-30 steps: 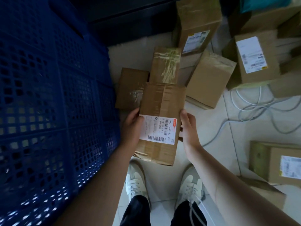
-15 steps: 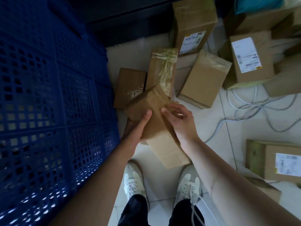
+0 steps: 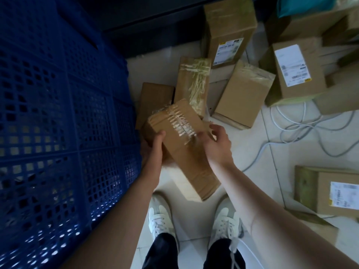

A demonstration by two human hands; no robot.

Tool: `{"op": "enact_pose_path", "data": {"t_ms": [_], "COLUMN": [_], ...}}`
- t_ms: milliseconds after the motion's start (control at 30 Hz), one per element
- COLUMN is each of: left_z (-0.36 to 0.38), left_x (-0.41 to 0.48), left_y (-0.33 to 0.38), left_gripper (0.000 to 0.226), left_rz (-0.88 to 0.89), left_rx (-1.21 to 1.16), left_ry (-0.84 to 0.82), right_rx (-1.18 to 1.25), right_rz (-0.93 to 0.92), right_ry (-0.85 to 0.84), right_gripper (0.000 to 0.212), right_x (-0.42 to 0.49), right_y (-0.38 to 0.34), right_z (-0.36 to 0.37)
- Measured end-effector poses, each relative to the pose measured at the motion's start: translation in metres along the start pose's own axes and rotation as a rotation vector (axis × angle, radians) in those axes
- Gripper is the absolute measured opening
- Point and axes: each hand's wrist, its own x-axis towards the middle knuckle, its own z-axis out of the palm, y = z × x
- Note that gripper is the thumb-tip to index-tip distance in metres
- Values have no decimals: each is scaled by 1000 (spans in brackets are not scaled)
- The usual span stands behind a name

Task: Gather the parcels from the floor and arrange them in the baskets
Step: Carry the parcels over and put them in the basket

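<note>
One parcel is held clear of the floor, above the shoes, and is tilted with its taped end uppermost. The left hand is wrapped round the parcel's left edge, with the thumb laid across the top face. The right hand is set against the right edge, thumb on the top face and fingers curled past the side. Its outline is blurred, so the firmness of that hold cannot be confirmed.

The blue basket stands just beside the parcel, at the person's left. Its inside cannot be made out through the lattice wall. Several loose parcels lie on the floor ahead, and a white cable is looped among those further right.

The step in hand is judged to be the carrying of a picked-up parcel towards the basket. Most of the task is judged outstanding.

For the next move, the parcel is to be levelled, lifted over the basket wall and set down flat inside. A two-handed hold is advised throughout.
</note>
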Motion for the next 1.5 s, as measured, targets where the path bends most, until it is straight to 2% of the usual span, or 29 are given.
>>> {"op": "enact_pose_path", "data": {"t_ms": [67,133,267,400,467,500,533,600,667,733,800,867,933,1033,1067,1133,1200,1233,1300,1367,1433,1467,1500], "left_z": [2,6,6,1,5,9,13,14,19,26,34,40,47,52,53,52,57,62,67,74,81,84,88], "left_x": [1,3,8,10,8,6,5,5,-1,-6,-15,-19,-14,-12,-13,-13,-10,-10,-6,-5,-6,-8,-10], "left_y": [6,12,23,11,4,3,3,-3,-5,-13,-22,-30,-32,-26,-23,-24,-28,-27,-27,-27,-33,-37,-40], "left_gripper": [107,102,61,80,86,74,53,13,7,15,23,33,39,45,45,48,37,28,34,38,25,30,50], "left_rz": [18,64,1,-40,-89,-57,21,217,283,299,310,274,147,-85,-146,-235,-176,-75,66,10,-94,-150,-169], "left_rx": [72,146,-16,-12,-46,-6,67,275,391,538,605,565,453,326,267,204,270,325,362,307,288,299,319], "left_ry": [-5,7,24,-62,-45,15,72,261,307,255,145,18,-108,-308,-342,-430,-464,-456,-464,-502,-547,-560,-579], "right_rx": [52,64,371,470,501,536,564,546,515,549,640,737,853,756,676,596,660,680,681,659,644,647,657], "right_rz": [54,24,147,175,155,195,216,249,303,326,292,316,378,357,336,335,344,352,350,349,353,360,363], "right_ry": [-12,-13,-42,-163,-272,-320,-346,-397,-384,-346,-272,-245,-264,-241,-219,-215,-266,-266,-173,-64,-7,30,72], "right_gripper": [56,39,29,18,33,44,51,56,70,86,85,76,74,41,41,73,86,84,76,72,63,60,61], "right_x": [-2,-5,2,1,-1,-1,0,-2,-5,-10,-16,-22,-19,-6,0,7,12,14,15,13,9,7,5], "right_y": [5,9,13,21,25,27,35,47,54,60,61,61,64,69,70,74,81,86,101,117,128,132,134], "right_z": [-4,-6,-18,-26,-26,-27,-29,-30,-30,-25,-20,-20,-25,-33,-35,-43,-50,-55,-67,-78,-84,-86,-87]}}
